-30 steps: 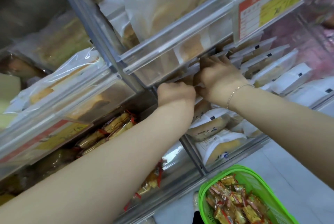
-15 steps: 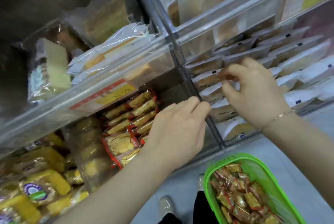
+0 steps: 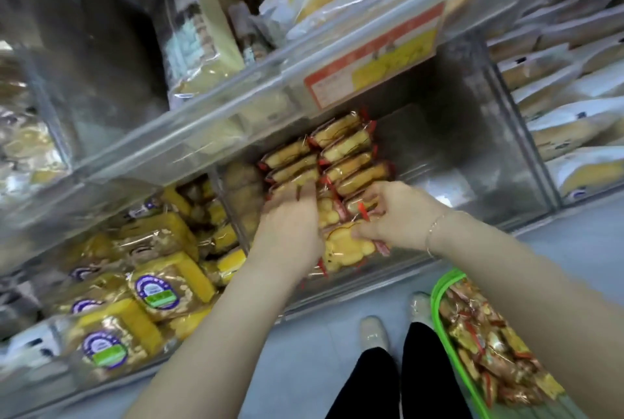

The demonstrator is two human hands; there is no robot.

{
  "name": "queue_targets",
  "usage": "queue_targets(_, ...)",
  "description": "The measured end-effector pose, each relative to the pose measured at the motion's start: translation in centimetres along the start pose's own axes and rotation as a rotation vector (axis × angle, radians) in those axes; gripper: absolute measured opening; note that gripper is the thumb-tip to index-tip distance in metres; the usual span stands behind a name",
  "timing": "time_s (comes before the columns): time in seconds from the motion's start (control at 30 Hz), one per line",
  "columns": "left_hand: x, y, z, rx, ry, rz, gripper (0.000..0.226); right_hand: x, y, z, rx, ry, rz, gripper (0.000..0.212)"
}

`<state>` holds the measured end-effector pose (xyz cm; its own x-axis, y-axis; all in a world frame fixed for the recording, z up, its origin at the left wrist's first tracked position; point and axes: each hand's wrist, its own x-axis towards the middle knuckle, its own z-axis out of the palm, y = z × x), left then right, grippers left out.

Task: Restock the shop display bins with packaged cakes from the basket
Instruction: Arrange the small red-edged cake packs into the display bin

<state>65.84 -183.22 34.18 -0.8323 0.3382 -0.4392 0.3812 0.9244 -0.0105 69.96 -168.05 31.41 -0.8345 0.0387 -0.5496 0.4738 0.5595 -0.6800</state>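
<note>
Fingers (image 3: 363, 233) of the right hand (image 3: 398, 216) pinch one clear red-edged packaged cake (image 3: 347, 246) in the clear plastic bin (image 3: 472, 182); the left hand (image 3: 290, 222) lies flat, unclenched, on two rows of about nine cakes (image 3: 337, 155). One green plastic basket (image 3: 439, 287) sits near two shoes.

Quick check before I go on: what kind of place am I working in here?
Most likely a shop's bakery or snack aisle: tiered clear plastic display bins full of wrapped cakes, an orange-and-yellow price tag on a bin front, and a green basket of stock on the floor.
</note>
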Motion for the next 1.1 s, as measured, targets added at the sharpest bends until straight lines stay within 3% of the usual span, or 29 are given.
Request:
queue_targets(0.1, 0.5, -0.8, 0.0, -0.034, 0.05, -0.015, 0.047, 0.4, -0.7, 1.9, -0.088, -0.033, 0.012, 0.038)
queue_targets(0.17, 0.5, -1.5, -0.4, -0.188, 0.033, -0.019, 0.049, 0.5, -0.5, 1.9, 0.03, -0.044, 0.055, 0.026)
queue_targets(0.3, 0.8, -2.8, -2.3, -0.707, -0.008, -0.077, 0.057, -0.2, 1.2, -2.6, 0.339, 0.13, 0.098, 0.029)
queue_targets(0.37, 1.2, -3.0, -2.8, -1.079, -0.103, -0.099, 0.043, -1.4, 1.8, -5.1, 0.569, 0.22, 0.038, 0.04)
queue_targets(0.43, 1.7, -3.0, -3.0, -1.258, -0.199, -0.119, 0.034, -2.5, 2.2, -6.5, 0.839, 0.204, -0.06, 0.051)
queue_targets(0.53, 2.7, -2.5, -2.7, -1.36, -0.421, -0.059, 0.04, -3.0, 2.4, -6.9, 0.999, 0.072, -0.163, 0.052)
queue_targets(0.67, 3.8, -1.2, -2.5, -1.414, -0.716, 0.074, 0.035, -2.5, 2.6, -6.2, 0.934, 0.003, -0.185, 0.054)
queue_targets(0.73, 4.2, -0.6, -2.6, -1.413, -0.773, 0.106, 0.033, -2.3, 2.7, -5.9, 0.919, 0.039, -0.198, 0.049)
queue_targets(0.87, 4.8, 1.1, -3.3, -1.325, -0.833, 0.204, 0.054, -2.2, 2.8, -5.3, 0.78, 0.078, -0.2, 0.047)
queue_targets(0.97, 4.3, 2.8, -3.4, -1.123, -0.712, 0.347, 0.04, -2.3, 1.7, -4.5, 0.723, 0.166, -0.162, 0.056)
queue_targets(1.03, 4.5, 3.6, -2.9, -0.999, -0.452, 0.323, 0.04, -2.1, 1.1, -3.7, 0.682, 0.426, -0.073, 0.069)
queue_targets(1.1, 5.6, 4.3, -2.5, -0.887, -0.135, 0.219, 0.056, -1.8, 0.8, -2.8, 0.946, 0.61, 0.136, 0.071)
